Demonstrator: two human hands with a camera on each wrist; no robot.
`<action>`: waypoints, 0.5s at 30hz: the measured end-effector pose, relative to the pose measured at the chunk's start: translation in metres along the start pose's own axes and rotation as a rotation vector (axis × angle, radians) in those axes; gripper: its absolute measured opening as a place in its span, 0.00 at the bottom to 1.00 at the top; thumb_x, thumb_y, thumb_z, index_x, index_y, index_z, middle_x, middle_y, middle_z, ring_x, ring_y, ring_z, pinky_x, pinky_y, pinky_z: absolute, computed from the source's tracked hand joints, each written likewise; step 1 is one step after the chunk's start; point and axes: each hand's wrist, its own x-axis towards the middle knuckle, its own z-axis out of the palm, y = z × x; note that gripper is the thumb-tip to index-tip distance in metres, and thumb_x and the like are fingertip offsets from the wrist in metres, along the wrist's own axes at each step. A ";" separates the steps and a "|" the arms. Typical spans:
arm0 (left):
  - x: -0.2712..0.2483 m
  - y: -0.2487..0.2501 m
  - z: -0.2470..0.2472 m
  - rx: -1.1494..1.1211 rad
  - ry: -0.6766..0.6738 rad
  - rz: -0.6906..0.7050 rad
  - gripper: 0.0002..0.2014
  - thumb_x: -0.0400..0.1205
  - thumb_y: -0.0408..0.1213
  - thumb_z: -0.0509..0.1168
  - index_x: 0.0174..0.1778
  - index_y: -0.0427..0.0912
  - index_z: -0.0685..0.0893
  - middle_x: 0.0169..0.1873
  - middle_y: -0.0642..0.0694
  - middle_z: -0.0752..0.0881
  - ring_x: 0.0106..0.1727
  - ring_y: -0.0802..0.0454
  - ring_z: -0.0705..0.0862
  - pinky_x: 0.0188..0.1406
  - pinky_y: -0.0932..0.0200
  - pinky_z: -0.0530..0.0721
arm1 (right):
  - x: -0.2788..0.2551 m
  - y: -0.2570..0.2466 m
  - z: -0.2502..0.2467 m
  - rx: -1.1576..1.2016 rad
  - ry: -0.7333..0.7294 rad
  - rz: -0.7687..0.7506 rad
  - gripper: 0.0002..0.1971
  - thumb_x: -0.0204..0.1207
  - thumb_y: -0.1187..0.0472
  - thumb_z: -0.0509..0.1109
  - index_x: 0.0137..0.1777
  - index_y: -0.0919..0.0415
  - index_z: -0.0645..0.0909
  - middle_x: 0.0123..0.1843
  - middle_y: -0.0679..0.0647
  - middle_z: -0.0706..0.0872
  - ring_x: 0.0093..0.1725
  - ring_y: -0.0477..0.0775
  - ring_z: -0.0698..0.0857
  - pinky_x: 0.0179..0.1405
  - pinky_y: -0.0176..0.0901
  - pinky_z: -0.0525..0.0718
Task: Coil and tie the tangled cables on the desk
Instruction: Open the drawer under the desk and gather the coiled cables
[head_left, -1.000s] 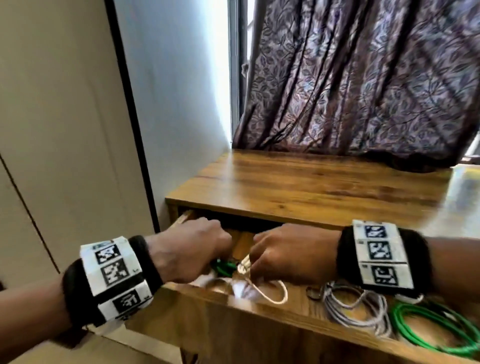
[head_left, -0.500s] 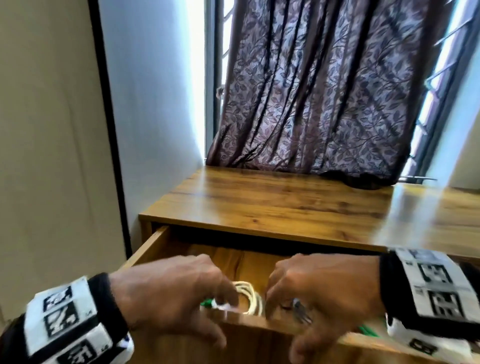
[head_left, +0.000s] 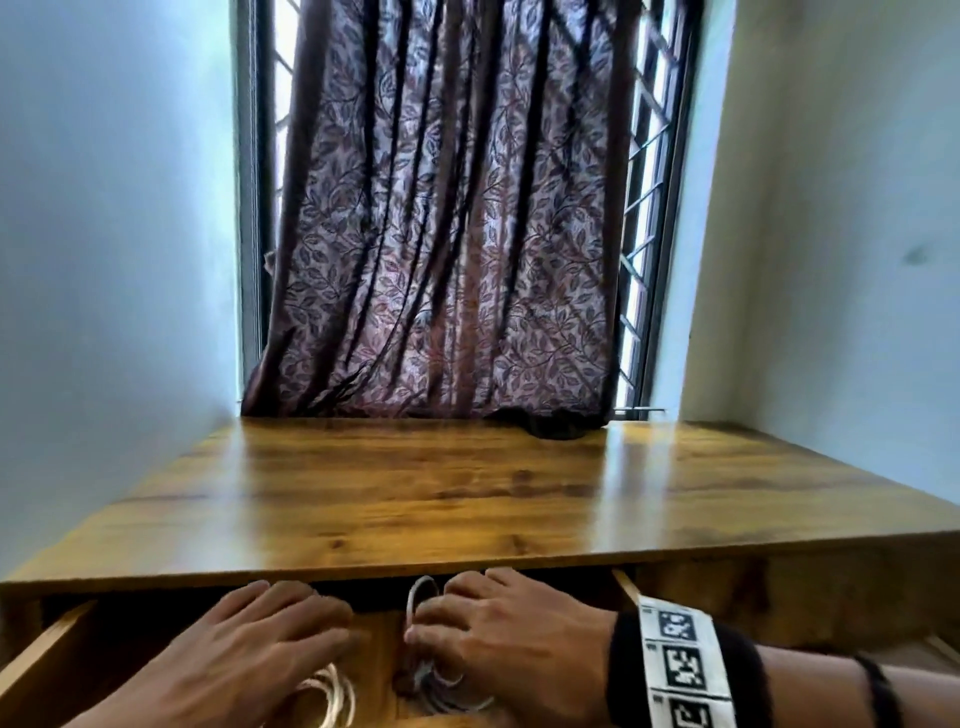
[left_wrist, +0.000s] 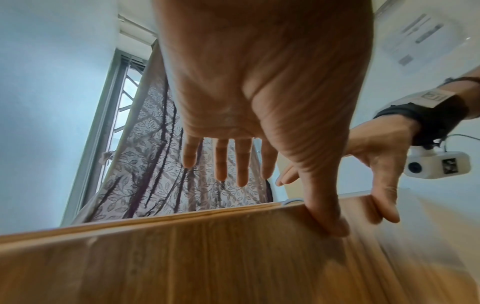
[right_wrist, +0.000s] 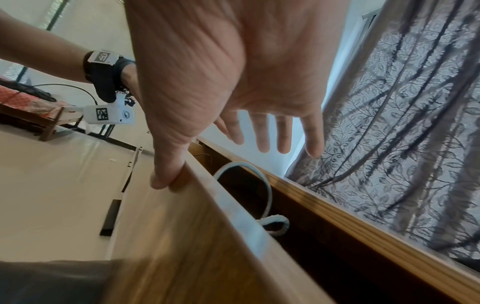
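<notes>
Along the bottom of the head view, both hands lie flat with fingers straight over the drawer (head_left: 47, 654), which stands partly out under the worktop (head_left: 467, 493). Left hand (head_left: 244, 660) and right hand (head_left: 498, 634) grip nothing; each thumb presses the drawer front (right_wrist: 197, 236). White cable loops (head_left: 421, 597) lie inside the drawer, between and beneath the hands. Behind, at upper centre, hangs a leaf-patterned curtain (head_left: 447, 234).

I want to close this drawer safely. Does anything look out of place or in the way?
Yes. A white cable loop stands up above the drawer front, in the gap under the desk top, beside the right hand. It could get pinched if the drawer is pushed in. Nothing looks damaged.
</notes>
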 end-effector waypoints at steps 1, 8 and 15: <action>0.003 -0.006 0.000 -0.011 -0.013 -0.049 0.34 0.73 0.71 0.60 0.79 0.74 0.70 0.68 0.71 0.80 0.67 0.69 0.76 0.63 0.63 0.74 | 0.002 0.003 -0.001 0.013 -0.007 0.024 0.39 0.86 0.42 0.69 0.91 0.50 0.55 0.90 0.59 0.62 0.85 0.68 0.64 0.79 0.70 0.71; 0.023 -0.031 -0.003 -0.040 -0.032 -0.168 0.52 0.68 0.88 0.55 0.88 0.68 0.62 0.81 0.63 0.74 0.81 0.62 0.68 0.79 0.52 0.70 | 0.028 0.026 0.002 0.016 0.036 0.222 0.58 0.70 0.27 0.76 0.92 0.46 0.47 0.92 0.57 0.55 0.89 0.66 0.56 0.87 0.68 0.60; 0.063 -0.068 0.021 -0.112 0.045 -0.220 0.49 0.75 0.79 0.62 0.90 0.66 0.53 0.89 0.62 0.58 0.89 0.59 0.54 0.87 0.58 0.49 | 0.059 0.069 0.025 0.080 0.107 0.303 0.55 0.72 0.24 0.71 0.92 0.45 0.49 0.92 0.51 0.57 0.90 0.57 0.57 0.88 0.58 0.62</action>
